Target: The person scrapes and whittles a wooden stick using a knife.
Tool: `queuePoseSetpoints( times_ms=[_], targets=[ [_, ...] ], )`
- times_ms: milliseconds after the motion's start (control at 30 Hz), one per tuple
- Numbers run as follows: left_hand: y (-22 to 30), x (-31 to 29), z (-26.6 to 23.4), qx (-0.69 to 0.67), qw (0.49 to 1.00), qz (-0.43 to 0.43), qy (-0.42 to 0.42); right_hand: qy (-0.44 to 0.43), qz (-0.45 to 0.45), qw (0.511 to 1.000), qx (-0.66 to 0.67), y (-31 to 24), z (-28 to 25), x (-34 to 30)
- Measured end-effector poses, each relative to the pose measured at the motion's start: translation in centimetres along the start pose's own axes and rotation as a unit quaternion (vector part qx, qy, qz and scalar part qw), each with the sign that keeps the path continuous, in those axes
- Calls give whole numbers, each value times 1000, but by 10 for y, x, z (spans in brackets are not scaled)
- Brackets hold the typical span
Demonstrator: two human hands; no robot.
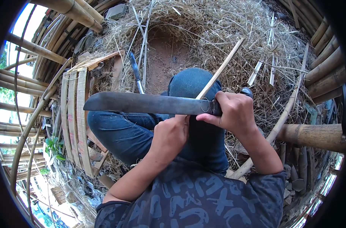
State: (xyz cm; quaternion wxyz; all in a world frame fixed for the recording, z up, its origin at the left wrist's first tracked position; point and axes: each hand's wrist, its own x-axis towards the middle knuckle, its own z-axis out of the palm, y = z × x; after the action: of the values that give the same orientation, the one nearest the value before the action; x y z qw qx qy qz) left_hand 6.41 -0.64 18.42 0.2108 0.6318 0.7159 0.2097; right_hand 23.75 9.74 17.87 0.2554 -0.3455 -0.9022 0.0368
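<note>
Right hand [236, 111] clenched around the dark handle of a long machete [146, 103], fingers wrapped tight, thumb side toward the blade. Blade held level across the lap, dull grey steel, tip pointing to the left, over the raised knee in blue jeans [121, 131].

Left hand [170, 136] closed in a fist just under the blade, gripping the lower end of a thin pale bamboo strip [219, 70]. Strip rising from that fist, crossing the blade near the handle and slanting up to the right over the straw. Blade edge and strip touching where they cross; how deep the cut sits, impossible to tell.

Behind the knee, bare reddish earth [163, 57] ringed by a heap of dry straw [233, 34]. A 2nd knife with a blue handle [135, 72] lying on the ground beside the earth patch. To the left, a curved frame of flat bamboo slats [76, 114]. To the right, thick bamboo poles [313, 135], 1 cut end facing in. Short white split pieces [258, 72] scattered in the straw. No packages, labels or signs among all this.
</note>
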Motion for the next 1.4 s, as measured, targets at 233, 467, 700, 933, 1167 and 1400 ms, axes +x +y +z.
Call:
queuePoseSetpoints(
  times_ms=[233,467,700,933,1167,1400],
  targets=[
    [-2,0,2,-5,1000,8,10,15,7,999,-30,12,-5,9],
    [-2,-2,1,3,1000,4,-7,29,67,996,-55,41,-15,18],
    [-7,0,8,-9,999,33,34,-2,-12,1000,0,10,-5,13],
    [-7,-2,9,8,1000,14,23,32,184,982,8,77,-12,21],
    [-4,-3,8,21,999,22,32,-39,61,997,-19,16,-12,10],
    [-4,0,9,16,999,14,41,-23,40,999,-21,39,-14,21]
  ],
)
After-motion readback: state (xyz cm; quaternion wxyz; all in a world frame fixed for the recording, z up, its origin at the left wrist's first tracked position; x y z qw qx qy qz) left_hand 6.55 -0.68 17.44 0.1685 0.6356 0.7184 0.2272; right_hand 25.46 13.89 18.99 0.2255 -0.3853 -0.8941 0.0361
